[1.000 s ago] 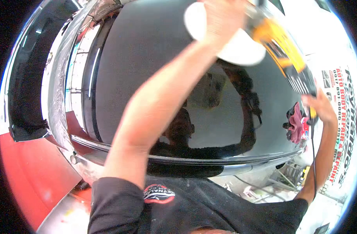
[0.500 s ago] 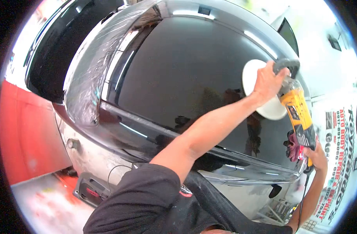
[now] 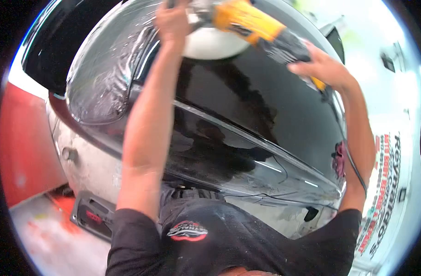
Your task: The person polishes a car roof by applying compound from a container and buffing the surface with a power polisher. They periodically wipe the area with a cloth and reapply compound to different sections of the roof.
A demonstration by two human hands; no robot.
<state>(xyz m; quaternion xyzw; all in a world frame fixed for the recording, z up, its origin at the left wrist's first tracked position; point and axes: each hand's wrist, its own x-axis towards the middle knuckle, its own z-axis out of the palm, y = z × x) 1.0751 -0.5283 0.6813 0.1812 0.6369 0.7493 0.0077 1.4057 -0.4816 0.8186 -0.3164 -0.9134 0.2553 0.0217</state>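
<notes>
A yellow and black power polisher (image 3: 252,23) lies across the upper middle, its white round pad (image 3: 217,44) against a glossy black car panel (image 3: 293,110). My left hand (image 3: 172,22) is wrapped round the dark front handle, which the top edge of the picture partly cuts off. Farther right, my right hand (image 3: 323,68) grips the rear end of the polisher's body. From that end a black cord (image 3: 350,158) runs down past my right forearm. A dark pink cloth (image 3: 339,161) rests on the panel's right end.
Clear plastic film (image 3: 100,87) covers the car's left part. A red panel (image 3: 28,142) stands at the far left, with a black case (image 3: 91,215) on the floor near it. A wall with printed lettering (image 3: 389,193) is at the right.
Both hands have carried the polisher left and up in the picture, from the panel's right side towards the plastic film. The pink cloth is now apart from my right hand.
</notes>
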